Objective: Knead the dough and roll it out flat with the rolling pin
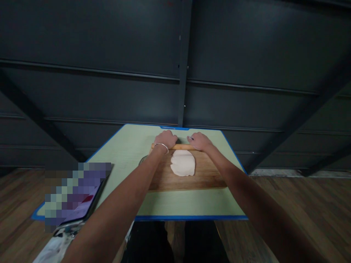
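Observation:
A flat, pale piece of dough [183,163] with an uneven edge lies on a wooden board [167,182]. Across the dough's far edge runs a wooden rolling pin [182,147]. My left hand [166,138], with a bangle at its wrist, is closed over the pin's left part. Over its right part my right hand [201,141] is closed too, its thumb pointing inward. Both palms hide the pin's ends in part. Between the hands the middle of the pin shows.
The pale green table [192,204] has a blue rim. A tablet-like screen [85,204], partly blurred out, lies at the left. Beside the board's left edge, a round rim [142,159] shows partly behind my left forearm. A dark panelled wall [109,95] stands behind the table.

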